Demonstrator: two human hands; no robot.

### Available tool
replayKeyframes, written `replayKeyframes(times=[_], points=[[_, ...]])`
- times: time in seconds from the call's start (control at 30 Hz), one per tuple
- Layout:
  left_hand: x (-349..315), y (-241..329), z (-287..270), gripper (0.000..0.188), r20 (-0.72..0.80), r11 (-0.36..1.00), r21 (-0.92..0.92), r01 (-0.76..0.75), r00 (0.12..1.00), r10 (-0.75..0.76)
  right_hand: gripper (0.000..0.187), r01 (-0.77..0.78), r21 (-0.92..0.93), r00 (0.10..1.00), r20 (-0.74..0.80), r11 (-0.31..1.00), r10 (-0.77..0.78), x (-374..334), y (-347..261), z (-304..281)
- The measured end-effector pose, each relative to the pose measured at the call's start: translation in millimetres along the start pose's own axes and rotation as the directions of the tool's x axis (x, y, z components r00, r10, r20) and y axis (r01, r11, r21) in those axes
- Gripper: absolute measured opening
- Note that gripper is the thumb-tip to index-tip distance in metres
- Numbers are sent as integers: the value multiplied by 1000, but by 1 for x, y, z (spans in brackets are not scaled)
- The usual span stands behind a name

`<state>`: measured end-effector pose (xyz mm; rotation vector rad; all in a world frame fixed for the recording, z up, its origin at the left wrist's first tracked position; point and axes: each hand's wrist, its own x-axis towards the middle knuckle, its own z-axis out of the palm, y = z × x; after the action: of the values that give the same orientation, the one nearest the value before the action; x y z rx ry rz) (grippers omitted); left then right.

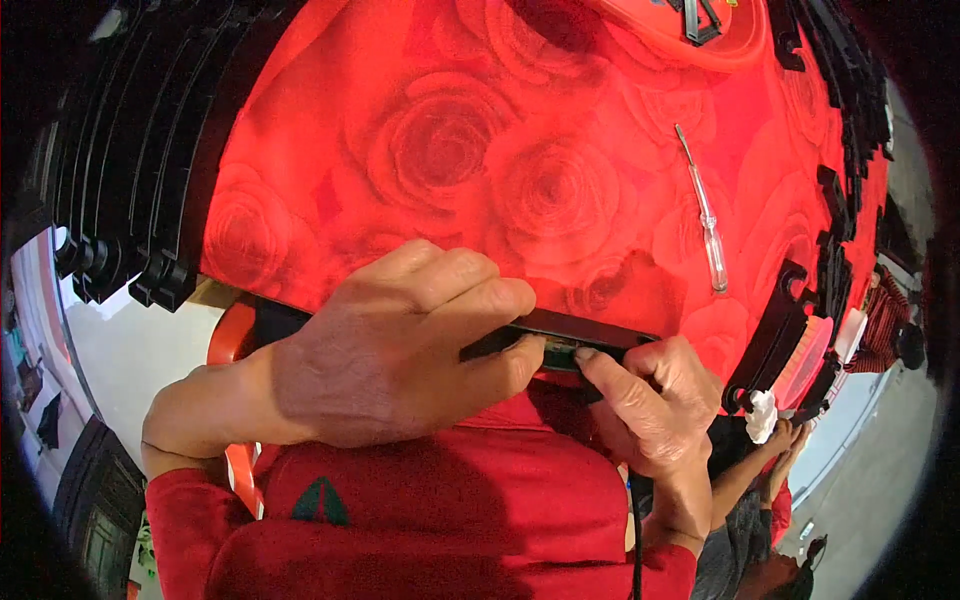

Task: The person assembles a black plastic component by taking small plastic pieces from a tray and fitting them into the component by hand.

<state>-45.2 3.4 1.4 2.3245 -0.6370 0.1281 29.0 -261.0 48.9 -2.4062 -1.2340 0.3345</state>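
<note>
Both my hands hold a long black plastic housing [590, 326] at the near edge of the table, close to my body. My left hand [385, 345] grips it from the left, fingers curled over it and thumb along its near side. On the right, my right hand [655, 400] is closed at its other end, a fingertip pressed near a small greenish part [562, 354] that looks like a circuit board inside the housing. Most of the housing is hidden by my fingers. A screwdriver [712, 235] with a clear handle lies beyond my right hand.
Long black plastic strips [150, 130] are stacked at the left on the red rose-patterned cloth [440, 150]. A red tray [660, 45] with black parts sits at the far side. Black pieces line the right edge, near white crumpled tissue [762, 416] and another person's hands [785, 445].
</note>
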Motion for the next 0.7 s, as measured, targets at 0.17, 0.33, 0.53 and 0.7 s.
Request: replayKeyframes(times=[0.17, 0.33, 0.53, 0.7], points=[[2, 3, -6, 36, 82, 999, 27, 22, 996, -24, 38, 35, 20, 999, 31, 999, -36, 3, 3, -2], [4, 5, -8, 31, 83, 998, -22, 60, 995, -58, 40, 75, -35, 997, 15, 997, -74, 7, 2, -3], [9, 10, -16, 28, 200, 988, -59, 143, 971, -128, 44, 172, -36, 985, -25, 985, -173, 8, 10, 5], [12, 11, -19, 32, 278, 991, -24, 133, 953, -121, 44, 213, -25, 975, -62, 977, -214, 9, 15, 10]])
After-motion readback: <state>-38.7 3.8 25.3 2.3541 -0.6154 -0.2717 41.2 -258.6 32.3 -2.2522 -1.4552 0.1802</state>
